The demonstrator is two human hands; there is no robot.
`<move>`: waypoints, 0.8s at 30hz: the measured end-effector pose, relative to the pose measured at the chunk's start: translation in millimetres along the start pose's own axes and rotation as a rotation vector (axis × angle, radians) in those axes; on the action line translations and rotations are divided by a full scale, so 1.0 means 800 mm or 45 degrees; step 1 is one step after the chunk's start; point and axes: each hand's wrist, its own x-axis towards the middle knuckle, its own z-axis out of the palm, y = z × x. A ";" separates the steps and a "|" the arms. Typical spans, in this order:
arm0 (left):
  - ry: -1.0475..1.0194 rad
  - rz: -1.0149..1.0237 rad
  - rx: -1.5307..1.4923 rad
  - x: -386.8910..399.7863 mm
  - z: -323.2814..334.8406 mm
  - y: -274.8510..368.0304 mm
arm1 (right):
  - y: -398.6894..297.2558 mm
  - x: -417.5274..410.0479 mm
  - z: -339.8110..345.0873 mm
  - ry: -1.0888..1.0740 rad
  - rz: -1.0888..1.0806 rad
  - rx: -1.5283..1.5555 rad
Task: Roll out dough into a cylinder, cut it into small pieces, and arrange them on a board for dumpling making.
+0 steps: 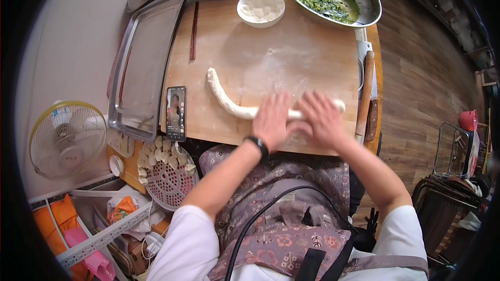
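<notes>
A long rope of pale dough (230, 106) lies curved on the floured wooden board (250, 54), its left end bent up and away from me. My left hand (272, 119) rests flat over its middle, fingers extended. Beside it, my right hand (320, 119) presses flat on the dough nearer its right end, which shows beyond the fingers. Both hands are slightly blurred, and neither grips anything. A white bowl of flour (261, 9) stands at the board's far edge. Next to it is a steel bowl (332, 0) holding chopped greens in liquid, with a utensil in it.
Chopsticks (194, 31) and a phone (176, 114) lie at the board's left, beside a metal tray (142, 58). A rolling pin (365, 93) and a knife (372, 115) lie along the right edge. Dumplings sit on a perforated round tray (172, 183) at lower left, near a fan (68, 140).
</notes>
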 end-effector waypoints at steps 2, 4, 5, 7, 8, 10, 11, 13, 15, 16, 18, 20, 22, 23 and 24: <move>0.140 -0.075 0.142 0.040 -0.007 -0.021 | 0.014 0.029 -0.001 -0.002 0.135 -0.015; 0.220 -0.059 0.161 0.039 -0.008 -0.027 | 0.029 0.035 0.000 0.087 0.157 -0.153; 0.222 -0.058 0.161 0.014 -0.008 -0.022 | 0.028 0.015 -0.003 0.088 0.156 -0.155; -0.058 0.052 0.168 -0.045 -0.022 -0.023 | 0.015 -0.041 -0.004 -0.053 -0.124 -0.212; -0.132 0.058 0.108 -0.060 -0.023 -0.028 | 0.013 -0.062 -0.002 -0.091 -0.119 -0.157; -0.205 0.058 0.104 -0.060 -0.024 -0.037 | 0.014 -0.064 -0.009 -0.135 -0.053 -0.086; -0.133 0.026 0.096 -0.042 -0.028 -0.044 | 0.024 -0.039 -0.012 -0.136 -0.051 -0.089; 0.063 -0.091 -0.006 -0.002 -0.025 -0.062 | 0.050 0.008 -0.011 0.038 0.225 -0.151; 0.023 -0.064 0.019 -0.005 -0.029 -0.063 | 0.062 0.007 -0.006 0.067 0.198 -0.224; -0.012 -0.062 0.063 -0.010 -0.036 -0.071 | 0.063 0.010 -0.005 0.103 0.146 -0.279; -0.052 -0.052 0.099 -0.057 -0.045 -0.068 | 0.048 -0.043 -0.010 0.026 0.074 -0.231; -0.090 -0.050 0.140 -0.072 -0.045 -0.078 | 0.046 -0.057 -0.014 -0.047 -0.005 -0.180; -0.173 0.005 0.178 -0.082 -0.041 -0.087 | 0.037 -0.063 -0.021 -0.118 0.124 -0.126; -0.122 0.000 0.128 -0.071 -0.041 -0.099 | 0.037 -0.051 -0.023 -0.119 0.130 -0.128; 0.008 -0.010 0.088 -0.059 -0.039 -0.116 | 0.040 -0.027 -0.028 -0.016 0.151 -0.144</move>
